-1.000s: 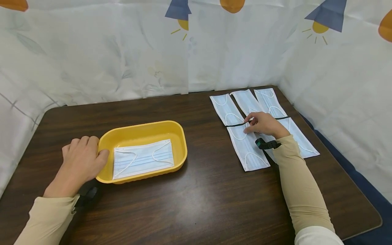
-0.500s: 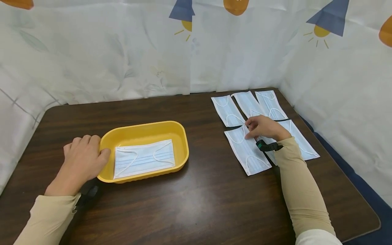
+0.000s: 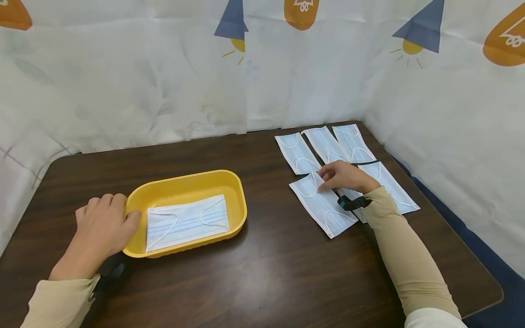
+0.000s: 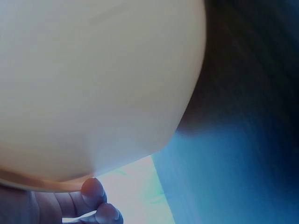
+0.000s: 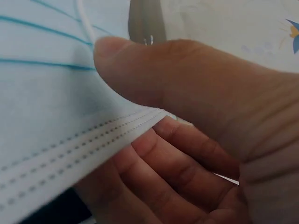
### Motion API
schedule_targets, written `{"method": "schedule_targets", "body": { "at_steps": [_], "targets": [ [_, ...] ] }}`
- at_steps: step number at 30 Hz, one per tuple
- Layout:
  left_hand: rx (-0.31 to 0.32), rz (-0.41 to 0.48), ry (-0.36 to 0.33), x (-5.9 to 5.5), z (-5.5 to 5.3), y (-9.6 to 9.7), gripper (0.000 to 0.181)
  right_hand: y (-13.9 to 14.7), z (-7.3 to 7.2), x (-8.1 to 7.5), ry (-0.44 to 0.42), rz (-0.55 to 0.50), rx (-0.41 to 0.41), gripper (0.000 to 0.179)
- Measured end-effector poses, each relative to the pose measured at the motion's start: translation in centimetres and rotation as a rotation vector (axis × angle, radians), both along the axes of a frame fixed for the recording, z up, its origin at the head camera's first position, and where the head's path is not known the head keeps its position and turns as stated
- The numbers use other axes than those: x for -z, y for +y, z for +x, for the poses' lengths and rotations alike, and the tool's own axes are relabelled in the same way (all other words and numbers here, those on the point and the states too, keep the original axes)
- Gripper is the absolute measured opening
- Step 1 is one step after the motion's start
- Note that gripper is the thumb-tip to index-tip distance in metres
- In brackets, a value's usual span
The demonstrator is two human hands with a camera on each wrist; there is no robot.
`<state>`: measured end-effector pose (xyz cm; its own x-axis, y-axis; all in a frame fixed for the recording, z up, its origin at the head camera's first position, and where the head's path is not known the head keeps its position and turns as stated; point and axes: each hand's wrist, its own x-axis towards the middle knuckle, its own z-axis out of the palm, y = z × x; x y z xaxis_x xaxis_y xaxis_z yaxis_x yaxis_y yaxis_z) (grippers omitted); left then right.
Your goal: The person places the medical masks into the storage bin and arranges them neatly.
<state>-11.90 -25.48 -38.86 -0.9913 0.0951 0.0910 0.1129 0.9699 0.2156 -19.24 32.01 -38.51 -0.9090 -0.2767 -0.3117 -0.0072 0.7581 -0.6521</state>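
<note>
White printed cloth hangs behind our dark wood-grain table, yellow tray at its nine o'clock, masks at two. Left wrist: left hand grips the tray's rim. Right wrist: right hand pinches one mask.

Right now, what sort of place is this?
Probably a screened-off tabletop workspace: dark wood-look table, printed white sheeting behind it, and face masks laid out beside a yellow tray.

White printed sheeting hangs behind a dark brown table.
</note>
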Motion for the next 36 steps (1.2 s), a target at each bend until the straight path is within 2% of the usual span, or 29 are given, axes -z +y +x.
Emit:
{"method": "schedule_targets", "body": {
  "at_steps": [4,8,15,22,26,29,36],
  "targets": [
    [0.003,0.005,0.02,0.2,0.2,-0.3,0.045,-0.2,0.3,0.3,-0.007,0.018,0.0,0.053],
    [0.003,0.007,0.033,0.2,0.3,-0.3,0.045,-0.4,0.6,0.4,0.032,0.038,-0.001,0.044],
    [0.007,0.01,0.022,0.2,0.3,-0.1,0.045,-0.2,1.2,0.4,0.082,0.06,0.053,0.035],
    [0.006,0.01,0.036,0.0,0.3,0.1,0.045,0.3,1.4,0.6,0.121,0.046,0.047,0.028],
    [0.005,0.002,0.03,0.0,0.4,0.1,0.046,0.6,1.4,0.7,0.082,0.004,0.055,0.037],
    [0.005,0.001,0.028,0.0,0.3,0.0,0.046,0.7,1.6,0.5,0.05,-0.041,0.029,0.042],
    [0.006,-0.002,0.034,0.1,0.3,0.0,0.046,0.9,2.3,0.0,0.026,-0.061,-0.017,0.036]
  ]
}}
